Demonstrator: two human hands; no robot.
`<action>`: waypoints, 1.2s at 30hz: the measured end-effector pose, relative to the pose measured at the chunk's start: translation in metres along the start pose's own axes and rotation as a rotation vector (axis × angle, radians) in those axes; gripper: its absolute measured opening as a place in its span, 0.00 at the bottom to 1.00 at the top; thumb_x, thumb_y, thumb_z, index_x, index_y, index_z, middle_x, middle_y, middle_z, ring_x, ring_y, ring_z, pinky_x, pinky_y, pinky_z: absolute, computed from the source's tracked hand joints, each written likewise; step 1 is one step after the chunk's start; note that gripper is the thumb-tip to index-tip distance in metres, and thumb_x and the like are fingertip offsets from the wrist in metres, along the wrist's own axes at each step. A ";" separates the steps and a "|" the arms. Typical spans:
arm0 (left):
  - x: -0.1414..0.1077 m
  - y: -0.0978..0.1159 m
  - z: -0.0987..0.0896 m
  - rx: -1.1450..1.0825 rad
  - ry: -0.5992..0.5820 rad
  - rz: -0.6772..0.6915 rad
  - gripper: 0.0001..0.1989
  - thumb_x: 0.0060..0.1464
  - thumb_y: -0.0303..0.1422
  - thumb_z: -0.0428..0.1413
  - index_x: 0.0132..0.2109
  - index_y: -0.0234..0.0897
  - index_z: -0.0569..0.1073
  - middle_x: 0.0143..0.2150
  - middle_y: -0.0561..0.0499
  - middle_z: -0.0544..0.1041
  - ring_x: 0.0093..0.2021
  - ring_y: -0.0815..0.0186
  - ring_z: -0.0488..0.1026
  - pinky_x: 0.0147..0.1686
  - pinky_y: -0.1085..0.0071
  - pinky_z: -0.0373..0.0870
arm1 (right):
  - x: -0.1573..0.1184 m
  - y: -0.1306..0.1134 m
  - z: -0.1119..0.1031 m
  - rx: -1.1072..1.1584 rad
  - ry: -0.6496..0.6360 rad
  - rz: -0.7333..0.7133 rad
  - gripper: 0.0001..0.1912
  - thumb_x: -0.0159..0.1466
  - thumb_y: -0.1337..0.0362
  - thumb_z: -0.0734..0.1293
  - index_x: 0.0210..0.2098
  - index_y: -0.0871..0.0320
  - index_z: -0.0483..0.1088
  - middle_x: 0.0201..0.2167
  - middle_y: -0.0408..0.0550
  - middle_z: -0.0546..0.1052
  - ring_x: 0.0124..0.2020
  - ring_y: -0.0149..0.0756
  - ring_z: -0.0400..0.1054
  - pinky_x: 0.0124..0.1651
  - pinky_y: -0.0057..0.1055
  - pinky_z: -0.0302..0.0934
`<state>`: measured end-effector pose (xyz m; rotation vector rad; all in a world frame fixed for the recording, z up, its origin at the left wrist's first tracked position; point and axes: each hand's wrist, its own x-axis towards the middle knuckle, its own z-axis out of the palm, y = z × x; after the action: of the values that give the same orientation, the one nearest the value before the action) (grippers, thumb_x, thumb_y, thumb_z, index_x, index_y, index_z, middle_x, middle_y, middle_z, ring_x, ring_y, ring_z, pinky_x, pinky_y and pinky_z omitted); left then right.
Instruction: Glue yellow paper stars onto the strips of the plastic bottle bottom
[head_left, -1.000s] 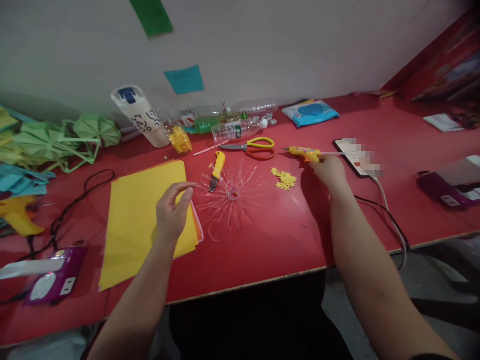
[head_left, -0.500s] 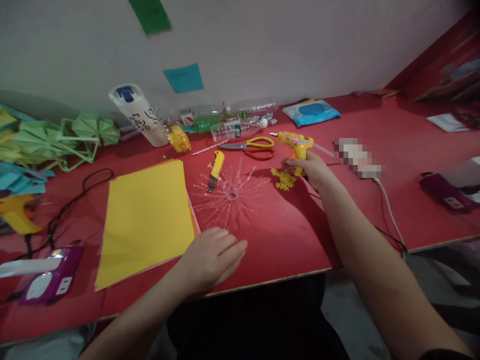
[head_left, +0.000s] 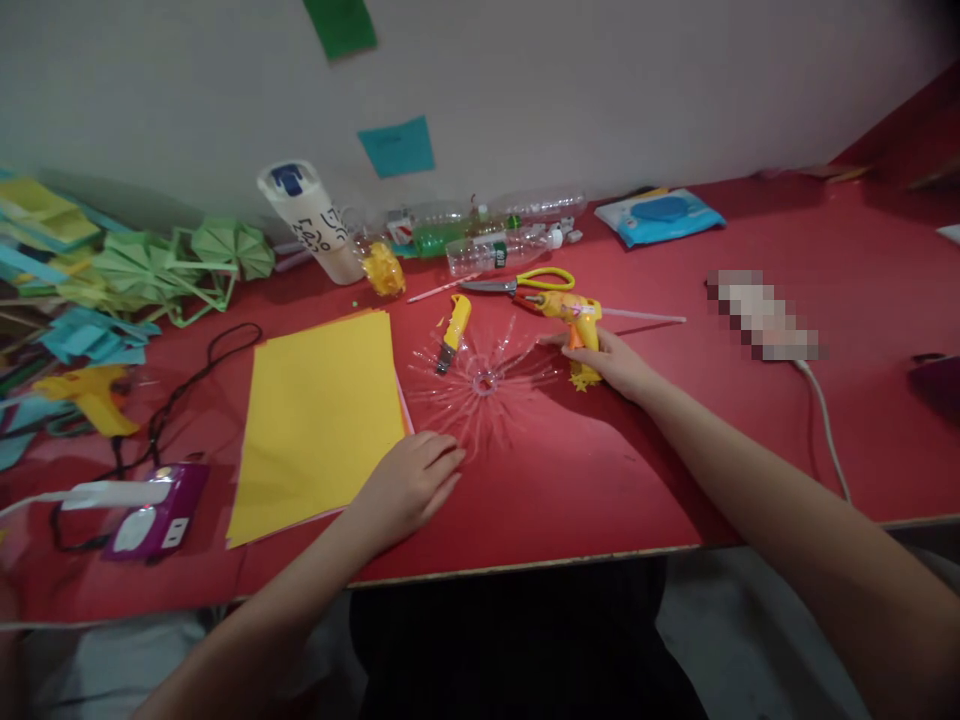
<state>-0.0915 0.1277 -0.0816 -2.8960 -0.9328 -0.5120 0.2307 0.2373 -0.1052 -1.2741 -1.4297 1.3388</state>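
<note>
A yellow glue gun (head_left: 570, 306) is gripped by its handle in the right hand (head_left: 616, 362), fingers curled around it, over the red table (head_left: 525, 505), just right of a starburst of clear plastic strips (head_left: 484, 390). The left hand (head_left: 411, 480) is laid palm down across the near right corner of a stack of yellow paper (head_left: 322, 420), fingers loosely extended and nothing seen in its hold; its underside is hidden. Should the trigger be squeezed early, glue could be dripped onto the strips, though whether the gun is hot cannot be told. Small yellow stars (head_left: 583, 380), partly hidden behind the grip, could be scattered by a low sweep, and the nearby scissors (head_left: 516, 286) could be snagged. The left fingers might be burned if the nozzle (head_left: 533, 298) were brought across the strips. The nozzle is pointed toward the person's left; the long axis is set sideways, roughly along the table's near edge, and is continued rightward by a clear glue stick (head_left: 645, 316) projecting from the rear.
</note>
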 end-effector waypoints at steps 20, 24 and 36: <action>-0.015 -0.056 -0.089 -1.335 -0.443 -0.303 0.22 0.55 0.51 0.56 0.24 0.39 0.76 0.32 0.44 0.79 0.31 0.60 0.76 0.35 0.64 0.74 | -0.009 0.005 0.010 -0.021 0.072 0.003 0.19 0.49 0.48 0.74 0.33 0.54 0.73 0.34 0.46 0.80 0.39 0.44 0.73 0.48 0.42 0.66; 0.005 -0.066 -0.072 -0.966 -0.129 -0.712 0.17 0.53 0.48 0.60 0.30 0.39 0.78 0.34 0.46 0.79 0.38 0.60 0.76 0.41 0.65 0.72 | -0.010 0.000 0.013 -0.015 0.053 0.002 0.20 0.49 0.47 0.74 0.34 0.54 0.74 0.37 0.49 0.81 0.43 0.46 0.73 0.51 0.43 0.66; 0.063 -0.138 0.007 -0.526 0.065 -0.762 0.09 0.48 0.32 0.57 0.39 0.37 0.77 0.37 0.50 0.71 0.37 0.64 0.70 0.45 0.63 0.70 | -0.018 -0.005 0.020 -0.001 0.055 0.008 0.20 0.52 0.48 0.72 0.37 0.55 0.73 0.41 0.50 0.81 0.43 0.45 0.73 0.48 0.41 0.66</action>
<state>-0.1211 0.2760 -0.0741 -2.7822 -2.1815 -1.0084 0.2142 0.2165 -0.1013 -1.3087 -1.3889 1.2979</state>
